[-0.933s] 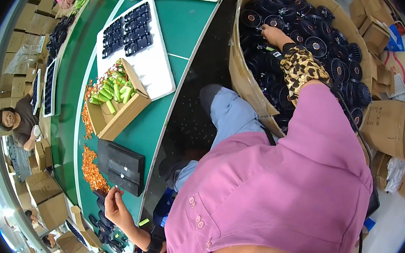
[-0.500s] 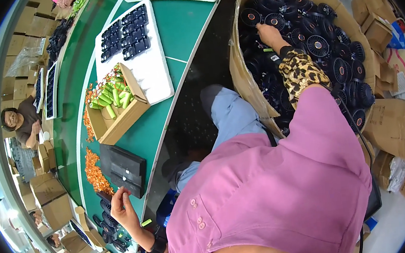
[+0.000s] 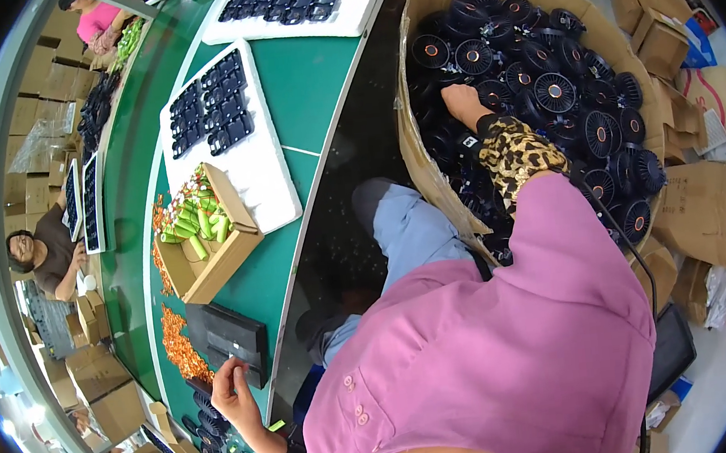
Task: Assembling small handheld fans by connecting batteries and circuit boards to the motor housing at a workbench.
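Note:
My right hand (image 3: 463, 105) reaches into a large cardboard box (image 3: 647, 68) heaped with round black fans (image 3: 555, 93). Its fingers are curled down among the fans near the box's left wall, and their tips are hidden, so what they grip does not show. At the table's near edge, my left hand (image 3: 237, 400) is raised with thumb and fingertips pinched together. Anything between them is too small to name. Just beyond it lies a flat black case (image 3: 229, 334), next to a pile of small orange parts (image 3: 182, 344).
An open carton (image 3: 226, 277) of green cylinders stands on the green table (image 3: 316, 100). White foam trays (image 3: 274, 169) carry black housings. Several more fans (image 3: 207, 425) lie beside my left hand. A co-worker (image 3: 51, 252) sits across the table. Cardboard boxes (image 3: 698, 207) crowd the right side.
My right hand has drawn back toward me and slightly left among the fans. My left hand stays pinched by the black case. The whole view has shifted a little.

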Demonstrator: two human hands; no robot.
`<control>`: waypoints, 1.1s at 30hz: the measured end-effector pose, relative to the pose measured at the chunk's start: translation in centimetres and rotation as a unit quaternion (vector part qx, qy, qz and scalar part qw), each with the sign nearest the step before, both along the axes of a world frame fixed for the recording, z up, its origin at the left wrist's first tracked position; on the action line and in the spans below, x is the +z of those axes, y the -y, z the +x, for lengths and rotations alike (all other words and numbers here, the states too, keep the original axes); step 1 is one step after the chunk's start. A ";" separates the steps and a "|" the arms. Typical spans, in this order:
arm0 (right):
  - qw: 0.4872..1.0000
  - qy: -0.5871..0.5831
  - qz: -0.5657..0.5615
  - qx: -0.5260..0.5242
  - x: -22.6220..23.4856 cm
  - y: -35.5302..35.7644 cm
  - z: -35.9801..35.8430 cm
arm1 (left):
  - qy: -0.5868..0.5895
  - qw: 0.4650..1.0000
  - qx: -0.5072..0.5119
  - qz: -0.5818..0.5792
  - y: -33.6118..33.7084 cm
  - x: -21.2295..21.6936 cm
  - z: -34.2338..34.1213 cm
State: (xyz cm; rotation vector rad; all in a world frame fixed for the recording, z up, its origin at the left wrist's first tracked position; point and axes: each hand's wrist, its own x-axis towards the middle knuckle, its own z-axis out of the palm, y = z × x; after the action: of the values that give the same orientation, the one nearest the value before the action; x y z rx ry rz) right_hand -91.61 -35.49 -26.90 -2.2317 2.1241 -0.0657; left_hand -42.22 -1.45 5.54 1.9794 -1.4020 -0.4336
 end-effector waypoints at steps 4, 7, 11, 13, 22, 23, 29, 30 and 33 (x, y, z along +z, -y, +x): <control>0.964 0.253 -0.078 -0.017 2.5 0.8 -1.7 | 0.000 1.000 -0.012 0.005 0.3 -0.1 -0.3; 0.751 0.646 -0.021 -0.138 4.8 1.9 -5.1 | -0.014 1.000 -0.015 0.001 0.8 -0.2 -0.5; 0.525 0.835 -0.040 -0.163 9.3 2.4 -11.5 | -0.002 1.000 -0.025 0.017 1.8 -0.3 -0.6; 0.663 0.722 -0.093 -0.174 9.0 3.9 -14.9 | -0.011 0.999 -0.033 0.021 2.6 -0.2 -0.8; 0.975 0.128 -0.146 -0.112 5.7 7.6 -13.2 | 0.125 0.990 -0.055 0.043 3.3 1.9 -3.4; 0.978 0.093 -0.174 -0.072 5.1 7.3 -14.7 | 0.107 0.992 -0.057 0.031 3.3 2.1 -3.5; 0.982 0.126 -0.124 -0.072 3.1 7.5 -17.5 | 0.096 0.993 -0.069 0.017 2.8 2.1 -3.7; 0.969 0.188 -0.135 -0.087 1.7 8.9 -18.6 | 0.084 0.993 -0.082 0.020 2.7 1.9 -3.6; 0.882 0.432 -0.107 -0.154 1.5 12.1 -20.1 | 0.080 0.992 -0.093 0.006 2.9 1.9 -3.5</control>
State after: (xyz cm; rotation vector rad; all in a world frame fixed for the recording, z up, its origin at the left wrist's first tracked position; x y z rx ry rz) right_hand -111.67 -47.62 -25.36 -1.4376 1.9240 -1.1188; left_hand -45.71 -4.39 7.45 1.9358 -1.6972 -0.3731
